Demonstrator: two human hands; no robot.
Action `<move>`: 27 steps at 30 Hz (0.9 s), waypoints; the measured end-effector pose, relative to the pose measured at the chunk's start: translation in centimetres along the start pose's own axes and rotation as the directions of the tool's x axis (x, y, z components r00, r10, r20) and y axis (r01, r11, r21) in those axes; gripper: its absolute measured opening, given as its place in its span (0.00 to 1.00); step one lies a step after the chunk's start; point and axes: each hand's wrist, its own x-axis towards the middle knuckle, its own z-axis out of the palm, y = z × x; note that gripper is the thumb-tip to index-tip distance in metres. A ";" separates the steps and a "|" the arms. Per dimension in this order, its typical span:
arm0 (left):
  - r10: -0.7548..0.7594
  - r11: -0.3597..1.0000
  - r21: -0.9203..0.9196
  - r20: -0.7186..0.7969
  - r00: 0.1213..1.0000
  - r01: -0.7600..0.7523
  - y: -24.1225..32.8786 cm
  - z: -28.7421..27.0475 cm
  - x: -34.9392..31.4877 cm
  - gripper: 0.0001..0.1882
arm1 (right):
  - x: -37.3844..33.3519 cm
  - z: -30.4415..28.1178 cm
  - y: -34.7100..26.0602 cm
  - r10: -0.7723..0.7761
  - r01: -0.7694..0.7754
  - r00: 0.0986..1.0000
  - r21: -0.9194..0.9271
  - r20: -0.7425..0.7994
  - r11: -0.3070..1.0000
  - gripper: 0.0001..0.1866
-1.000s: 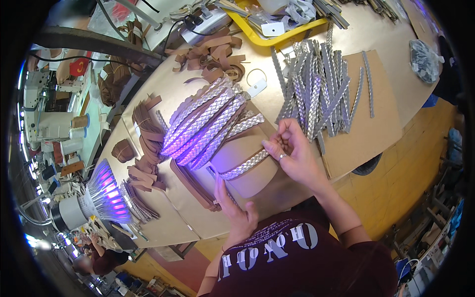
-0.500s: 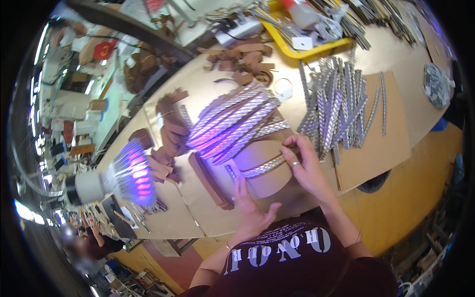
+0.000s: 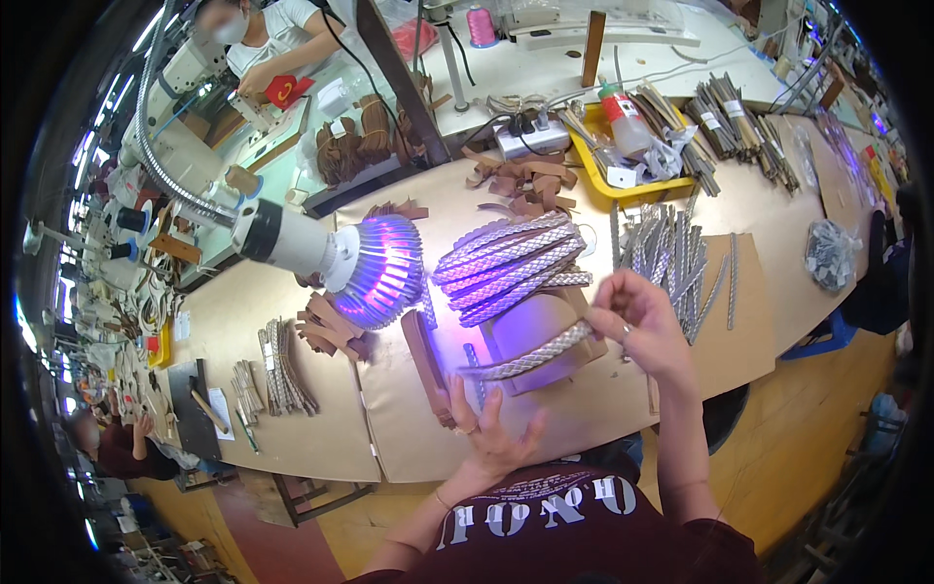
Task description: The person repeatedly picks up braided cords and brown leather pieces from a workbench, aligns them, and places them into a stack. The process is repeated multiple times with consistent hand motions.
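At the 2 o'clock end of the braided strap (image 3: 537,357), our right hand (image 3: 642,329) keeps thumb and forefinger pinched on it. At its 8 o'clock end, our left hand (image 3: 496,438) has fingers apart; contact unclear. Change: left fingers spread wider than half a second ago; we judge the right pinch mainly controls it. Braid bundle (image 3: 511,265): 12 o'clock; lamp (image 3: 384,270): 10.

Tan tabletop (image 3: 321,438), yellow tray (image 3: 644,191) on it, brown strips (image 3: 530,183), cardboard sheet (image 3: 753,331)

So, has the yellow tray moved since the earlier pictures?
No: the yellow tray still sits right beside the white power strip; only the camera's view shifted.
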 end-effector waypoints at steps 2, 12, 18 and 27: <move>0.054 0.994 0.093 -0.002 0.999 -0.053 -0.3 -0.5 2.3 0.44 | 2.3 0.9 -1.4 -0.057 0.057 0.998 0.000 0.028 0.998 0.08; -0.046 0.978 0.207 0.104 0.994 0.023 -2.3 1.4 12.6 0.46 | 9.4 1.1 -0.4 -0.089 0.064 0.994 -0.322 -0.063 0.945 0.10; -0.083 0.975 0.220 0.300 0.950 0.016 -4.6 4.4 15.0 0.46 | 7.5 1.5 -0.4 -0.309 0.011 0.924 -0.791 -0.226 0.612 0.13; -0.011 0.975 0.209 0.396 0.918 -0.078 -5.1 4.5 15.2 0.39 | -0.6 -1.9 3.0 -0.480 -0.135 0.736 -0.798 -0.477 0.587 0.10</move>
